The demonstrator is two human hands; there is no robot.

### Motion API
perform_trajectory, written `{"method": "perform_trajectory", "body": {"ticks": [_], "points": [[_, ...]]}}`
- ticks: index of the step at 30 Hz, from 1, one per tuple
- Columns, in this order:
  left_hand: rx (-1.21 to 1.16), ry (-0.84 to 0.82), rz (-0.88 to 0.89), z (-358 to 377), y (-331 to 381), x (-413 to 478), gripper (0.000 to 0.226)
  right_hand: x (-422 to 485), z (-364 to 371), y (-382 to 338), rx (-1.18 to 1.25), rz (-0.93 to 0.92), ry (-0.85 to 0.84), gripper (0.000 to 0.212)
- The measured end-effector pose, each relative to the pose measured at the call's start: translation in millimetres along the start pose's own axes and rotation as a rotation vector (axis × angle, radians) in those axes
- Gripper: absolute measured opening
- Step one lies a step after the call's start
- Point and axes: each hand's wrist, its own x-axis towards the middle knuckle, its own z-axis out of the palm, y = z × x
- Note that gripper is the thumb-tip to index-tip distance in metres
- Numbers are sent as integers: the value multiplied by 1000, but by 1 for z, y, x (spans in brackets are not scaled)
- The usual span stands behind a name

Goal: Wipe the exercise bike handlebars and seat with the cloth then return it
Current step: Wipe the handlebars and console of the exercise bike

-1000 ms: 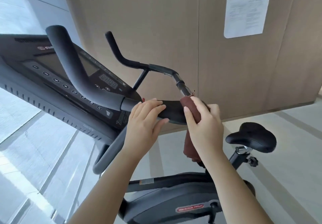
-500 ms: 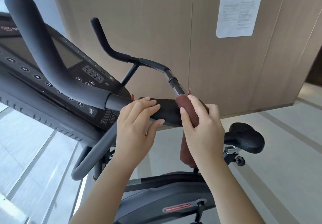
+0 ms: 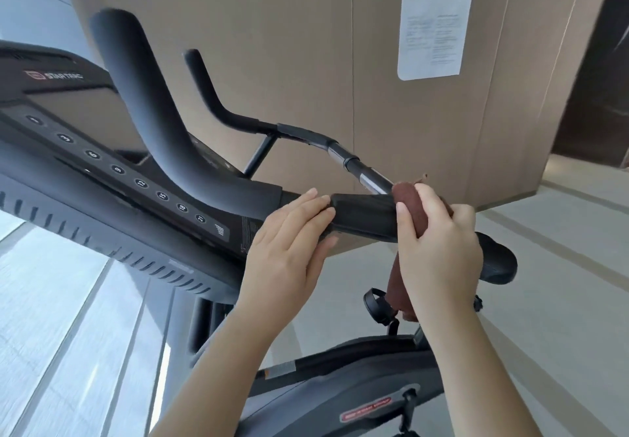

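A tan panelled wall fills the background, with a white printed sheet stuck to it at the upper right, and a pale tiled floor runs along the right side. On the left stands a dark machine console with a row of numbered buttons and a thick black arm curving upward. The exercise bike's handlebars reach from the far left toward the near centre, ending in a flat black pad. The left hand grips the left end of that pad, fingers laid over the top and thumb underneath. The right hand is clenched around a reddish-brown cloth, which is wrapped over the right end of the pad beside a chrome section of the bar; the cloth's loose end hangs down below the hand. The black seat shows just beyond the right hand, partly hidden by it. The bike's grey body lies below, between the forearms.
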Motion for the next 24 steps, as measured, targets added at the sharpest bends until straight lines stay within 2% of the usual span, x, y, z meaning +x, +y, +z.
{"method": "perform_trajectory", "body": {"ticks": [4,7,10,14,17,24], "points": [[1,-11,96,-19,-17,-7,24,-21,6,-43,-107,-72,56,37],[19,32,59,-36,-32,-8,23,-29,10,-71,-192,-123,38,38],[82,50,-22,-48,-45,-8,29,-25,5,-75,-183,-128,-66,41],[172,62,-142,-54,-55,-2,47,-4,-11,-79,90,-277,-240,39],[247,79,-186,-54,-59,5,64,24,-13,-94,297,-378,-299,37],[389,37,-353,-67,-61,18,106,79,39,-172,810,-510,-595,34]]}}
